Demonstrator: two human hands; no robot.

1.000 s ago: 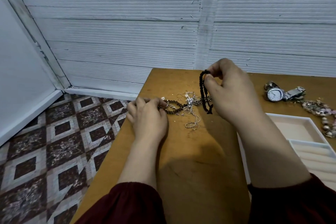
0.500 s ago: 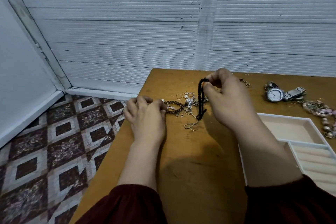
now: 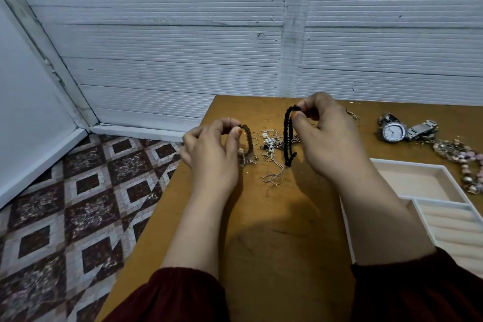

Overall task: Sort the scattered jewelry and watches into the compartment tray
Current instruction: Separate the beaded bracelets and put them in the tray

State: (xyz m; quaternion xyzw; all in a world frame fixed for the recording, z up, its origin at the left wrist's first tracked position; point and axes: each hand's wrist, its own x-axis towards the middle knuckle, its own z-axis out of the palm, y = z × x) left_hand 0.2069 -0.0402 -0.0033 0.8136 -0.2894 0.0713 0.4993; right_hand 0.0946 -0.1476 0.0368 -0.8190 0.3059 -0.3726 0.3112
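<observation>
**Setting.** Brown wooden table [image 3: 274,243] against a white ribbed wall, with patterned floor tiles to its left.

**Nearest.** Two dark red sleeves at the bottom edge. Compartment tray [image 3: 413,180] lies at the near right, partly behind the right forearm. One plain section and one ridged section are in view, and no piece shows in either.

**Middle.**
- Left hand [image 3: 209,154]: thumb and forefinger pinch a brown beaded bracelet [image 3: 247,138] by its top. The loop hangs, with its charm end at or just above the table.
- Right hand [image 3: 324,138]: fingertips clamp the top of a black beaded strand [image 3: 287,138], which hangs doubled.
- Between the two hands, on the table: a tangle of thin chains and rings [image 3: 271,149]. Whether the black strand's low end touches it cannot be told.

**Farther.** A short chain [image 3: 352,114] behind the right hand. Beyond the tray lie a silver watch [image 3: 393,132] and a pink beaded necklace [image 3: 460,157].

**Step, as judged.** Early stage: two pieces are being separated from the tangle and none is sorted yet. The next move calls for lifting each clear of the loose chains, then carrying it right to a tray section.
</observation>
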